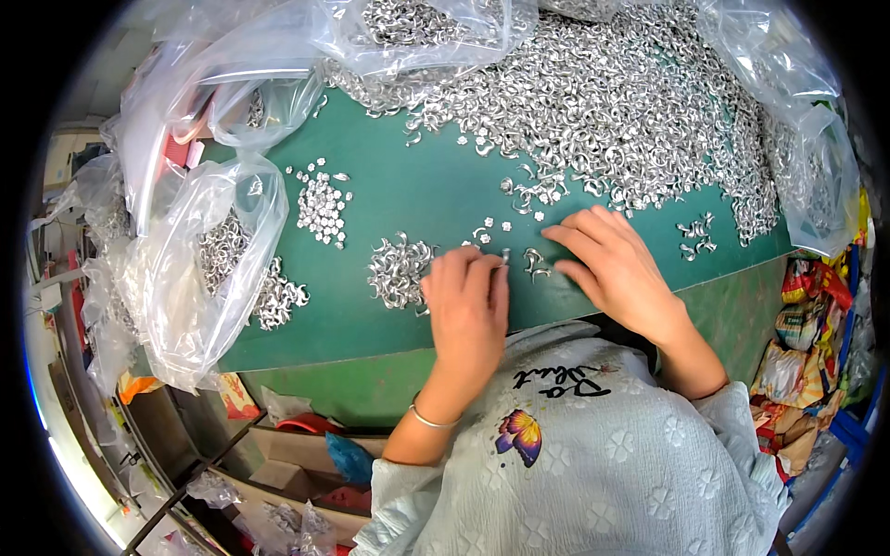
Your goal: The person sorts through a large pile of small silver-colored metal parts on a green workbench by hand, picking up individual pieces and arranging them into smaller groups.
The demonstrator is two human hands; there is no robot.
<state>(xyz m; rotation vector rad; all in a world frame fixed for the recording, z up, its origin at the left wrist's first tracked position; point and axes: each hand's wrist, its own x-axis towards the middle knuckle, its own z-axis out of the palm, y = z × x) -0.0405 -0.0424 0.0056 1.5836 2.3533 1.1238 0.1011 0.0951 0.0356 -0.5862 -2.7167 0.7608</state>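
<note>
Far left, a clear plastic bag (176, 315) slumps on the green tabletop (394, 176), with silvery curved pieces (276, 296) bunched at its edge; best to leave that bunch undisturbed. Next along, a patch of small flower-shaped pieces (320, 211) lies on its own, and a clear gap around it should keep shapes from mixing. Now the pile of curved pieces (399, 271), and right beside it the left hand (466, 301), fingers bent down to the table; whether they grip a piece, I cannot tell. Short, low slides would suit here, since a hard push could scatter the pile. Between the hands sits a little cluster of curved pieces (535, 263), small enough to separate by fingertip. Here's the right hand (616, 269), well apart from the left, thumb and fingers spread, nothing visibly clamped. Beyond it stretches the big heap (593, 111); drawing only a few pieces from its near edge looks wise. Further right, a small stray group (695, 236) wants the forearm kept clear.
</note>
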